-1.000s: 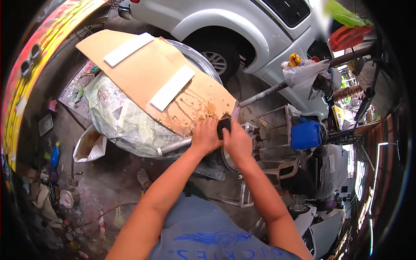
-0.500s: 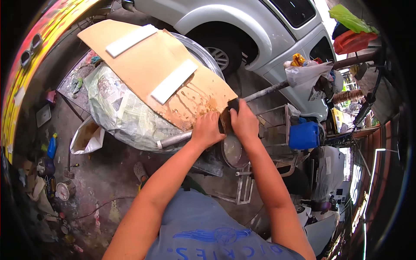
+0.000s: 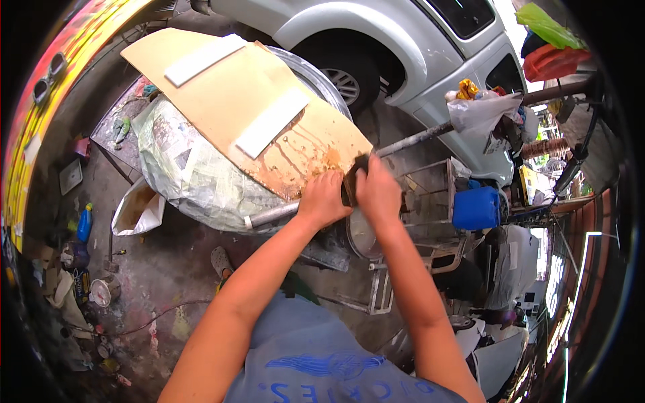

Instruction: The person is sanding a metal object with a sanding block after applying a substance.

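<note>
My left hand is closed round a dark, wet-looking piece at the near right corner of a tan board; fingers hide most of the piece. Against its right side my right hand, slightly blurred, grips a black block that looks like a sanding block. Below the hands stands a round bucket of cloudy liquid. Brown wet streaks run over the board near my left hand. Two white strips, a far one and a nearer one, lie across the board.
Plastic-wrapped padding lies under the board. A grey pipe runs past my left hand. Beyond stands a silver vehicle. A blue jerrycan and metal frame are on the right; a white bag hangs left.
My right hand, blurred now, has shifted slightly against the dark piece with the black block. My left hand keeps its grip. The whole view has moved slightly.
</note>
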Demonstrator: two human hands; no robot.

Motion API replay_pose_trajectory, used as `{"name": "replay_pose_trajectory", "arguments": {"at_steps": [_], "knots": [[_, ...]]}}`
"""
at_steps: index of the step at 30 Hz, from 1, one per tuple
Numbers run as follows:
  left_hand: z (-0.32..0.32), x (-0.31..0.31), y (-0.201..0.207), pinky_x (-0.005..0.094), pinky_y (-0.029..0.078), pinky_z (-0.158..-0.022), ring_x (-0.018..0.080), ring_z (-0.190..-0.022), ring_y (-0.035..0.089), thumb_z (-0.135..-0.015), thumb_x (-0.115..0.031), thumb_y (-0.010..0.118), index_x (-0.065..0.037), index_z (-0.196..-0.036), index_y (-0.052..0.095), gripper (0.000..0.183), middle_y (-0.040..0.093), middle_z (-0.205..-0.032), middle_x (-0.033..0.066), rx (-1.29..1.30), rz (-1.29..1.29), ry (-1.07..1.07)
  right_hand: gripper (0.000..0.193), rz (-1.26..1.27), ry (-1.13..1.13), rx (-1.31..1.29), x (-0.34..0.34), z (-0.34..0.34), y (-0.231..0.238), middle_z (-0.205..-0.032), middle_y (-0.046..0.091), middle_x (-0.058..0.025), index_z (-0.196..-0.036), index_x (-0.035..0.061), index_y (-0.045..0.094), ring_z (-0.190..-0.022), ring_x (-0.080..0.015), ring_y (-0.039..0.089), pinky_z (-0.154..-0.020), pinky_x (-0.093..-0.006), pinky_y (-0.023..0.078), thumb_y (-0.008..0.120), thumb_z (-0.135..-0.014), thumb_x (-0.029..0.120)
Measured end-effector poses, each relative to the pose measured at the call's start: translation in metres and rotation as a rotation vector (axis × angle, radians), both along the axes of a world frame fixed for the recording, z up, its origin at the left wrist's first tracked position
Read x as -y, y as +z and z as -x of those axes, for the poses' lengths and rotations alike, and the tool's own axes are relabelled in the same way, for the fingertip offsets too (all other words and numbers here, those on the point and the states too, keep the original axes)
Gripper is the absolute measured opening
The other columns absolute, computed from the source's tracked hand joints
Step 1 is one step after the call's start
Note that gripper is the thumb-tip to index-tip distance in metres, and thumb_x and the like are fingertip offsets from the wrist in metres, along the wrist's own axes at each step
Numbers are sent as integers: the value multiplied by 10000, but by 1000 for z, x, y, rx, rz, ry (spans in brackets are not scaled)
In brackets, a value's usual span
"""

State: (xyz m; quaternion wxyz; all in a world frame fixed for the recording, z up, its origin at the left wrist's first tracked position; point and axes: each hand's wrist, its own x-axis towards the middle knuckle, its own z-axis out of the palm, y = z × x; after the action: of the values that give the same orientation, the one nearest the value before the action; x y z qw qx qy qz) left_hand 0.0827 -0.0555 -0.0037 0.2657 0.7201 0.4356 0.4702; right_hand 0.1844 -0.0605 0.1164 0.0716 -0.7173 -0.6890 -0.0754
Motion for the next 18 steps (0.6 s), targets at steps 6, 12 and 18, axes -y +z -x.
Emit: {"name": "replay_pose_trajectory", "arguments": {"at_steps": [6, 12, 18], "knots": [[0, 0, 6, 423, 466, -925, 319, -1081, 599, -621, -300, 846, -16, -1151, 567, 663, 613, -1094, 139, -31, 41, -45, 386, -46, -39, 18, 9, -19, 1, -977, 690, -217, -1198, 39, 558, -881, -407, 686, -732, -512, 550, 670, -882, 230], [2, 1, 8, 426, 458, -947, 307, -1107, 589, -608, -327, 854, -16, -1173, 551, 712, 614, -1108, 131, -67, 68, -61, 345, -27, -74, 3, 18, -24, 4, -919, 692, -206, -1136, 52, 570, -833, -414, 682, -723, -517, 547, 676, -881, 260], [2, 0, 7, 428, 459, -944, 314, -1110, 586, -613, -347, 856, -17, -1172, 553, 717, 614, -1118, 136, -95, 72, -41, 389, -84, 59, -30, 33, -19, -4, -950, 694, -219, -1201, 36, 560, -854, -414, 681, -713, -518, 537, 671, -898, 254]]}}
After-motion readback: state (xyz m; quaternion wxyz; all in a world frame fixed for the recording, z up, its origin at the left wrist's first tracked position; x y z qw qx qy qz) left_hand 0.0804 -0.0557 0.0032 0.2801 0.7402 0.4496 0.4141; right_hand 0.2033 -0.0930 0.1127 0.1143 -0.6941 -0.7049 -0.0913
